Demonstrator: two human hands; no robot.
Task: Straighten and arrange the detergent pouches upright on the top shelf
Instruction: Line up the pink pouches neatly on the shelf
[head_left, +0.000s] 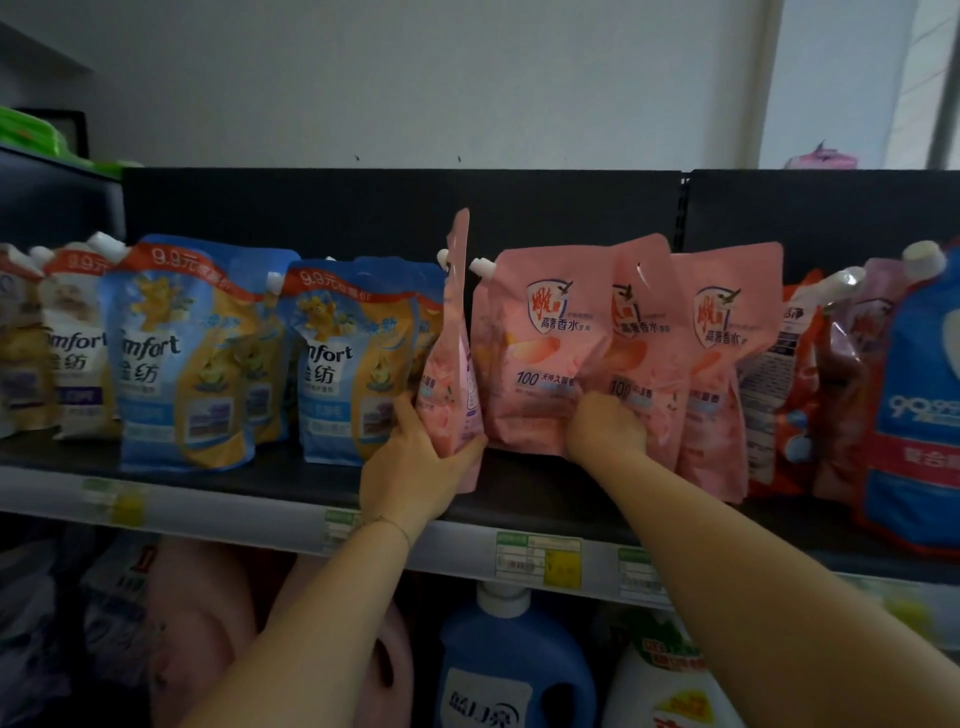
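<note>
White wall (363, 78) is filling the background above a black back panel (311, 208), and the dark top shelf (519, 499) is running the full width beneath it. Everything below is placed from the turned pink pouch (454, 338), which is standing near the shelf's middle.

To its left, blue-and-yellow Comfort pouches (192, 353) are leaning unevenly against one another. To its right, three pink pouches (545, 338) are facing front, overlapping and tilting slightly.

The turned pouch is showing only its narrow edge to the camera. Its long axis is running almost vertically and its white spout (442, 258) is pointing left at the top.

The left hand (415, 462) is wrapping around its bottom, with the thumb on the left face and the fingers cupping underneath. The right hand (605, 426), just right of it, is digging bent fingers into the lower front of the nearest pink pouch. I cannot tell whether it is pinching or only pushing.

In my judgement the step in hand is rotating the turned pouch to face forward. It should go well if the person is keeping the base flat on the shelf, swinging the printed face outward, and sliding it flush against the neighbour while the right hand is steadying that row.
</note>
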